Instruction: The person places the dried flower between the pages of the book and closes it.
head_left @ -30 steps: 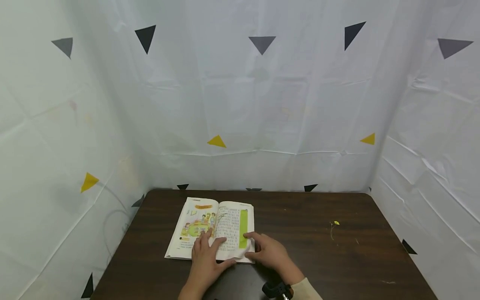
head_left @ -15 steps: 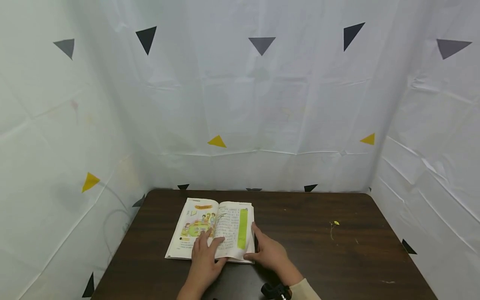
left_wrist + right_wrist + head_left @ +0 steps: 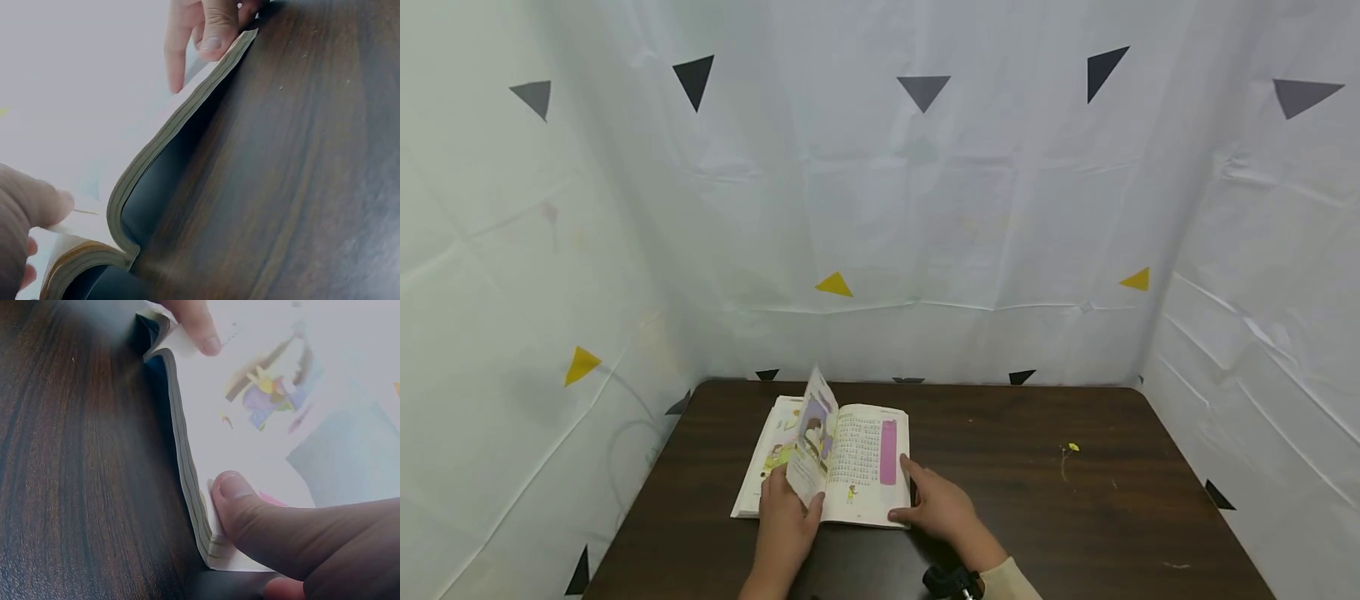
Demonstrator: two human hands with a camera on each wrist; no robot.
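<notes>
An open book (image 3: 868, 500) lies on the table, its right page printed with lines of text and a purple strip. One page (image 3: 816, 425) stands raised over the spine, partway across to the left. My left hand (image 3: 784, 521) holds that page near its lower corner, the thumb on the right side of it; the fingers are partly hidden behind. With the thumb on top at the lower right corner, my right hand (image 3: 943, 504) grips the book's right edge. The right thumb (image 3: 240, 500) presses on the paper in the right wrist view, and a fingertip shows below the cover.
The dark wooden table (image 3: 1000, 467) extends to the right of the book. A small yellow flower with a thin stem (image 3: 1072, 447) lies there. White cloth (image 3: 917, 217) with triangles hangs behind and at both sides.
My left hand has moved left, carrying a page up and over the spine. The right page now shows a purple strip instead of a green one. My right index finger came off the page's face.
</notes>
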